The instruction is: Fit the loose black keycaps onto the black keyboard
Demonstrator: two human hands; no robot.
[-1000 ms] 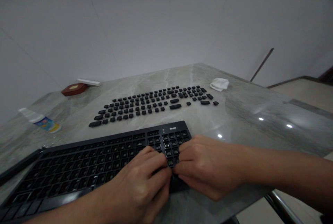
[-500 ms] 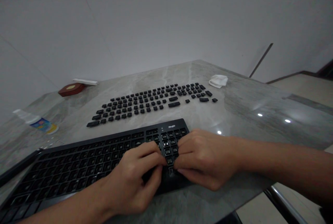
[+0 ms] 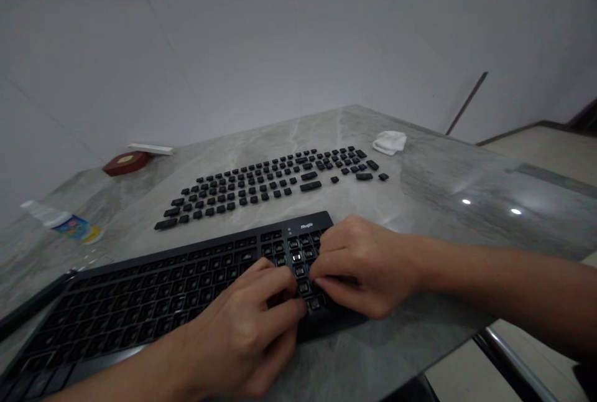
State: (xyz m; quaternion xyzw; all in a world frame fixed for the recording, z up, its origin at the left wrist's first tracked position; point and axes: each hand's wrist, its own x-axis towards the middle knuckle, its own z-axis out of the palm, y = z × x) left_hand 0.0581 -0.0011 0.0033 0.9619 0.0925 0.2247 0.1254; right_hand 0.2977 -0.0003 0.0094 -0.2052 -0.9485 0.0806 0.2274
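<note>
A black keyboard [image 3: 158, 302] lies at an angle before me, most of its sockets bare, with a few keys left at its lower left corner. My left hand [image 3: 256, 321] rests over the lower part of the number pad, thumb and fingertips pinched; whatever they grip is hidden. Against the pad's right side, the bent fingers of my right hand [image 3: 361, 265] are pressed together, and I cannot make out anything between them. Beyond the keyboard, loose black keycaps [image 3: 231, 206] are laid out on the marbled table [image 3: 433, 203] in slanted rows.
A white-capped bottle [image 3: 72, 226] lies on its side at the left. Behind it are a reddish-brown box [image 3: 125, 163] and a white strip [image 3: 152, 149]. A crumpled white cloth or tissue [image 3: 390, 142] sits at the back right. A dark bar [image 3: 35, 302] lies beside the keyboard's left end.
My left hand has shifted down and slightly right along the number pad. My right hand has risen a little, exposing more of the lower pad sockets. The loose keycaps stay put.
</note>
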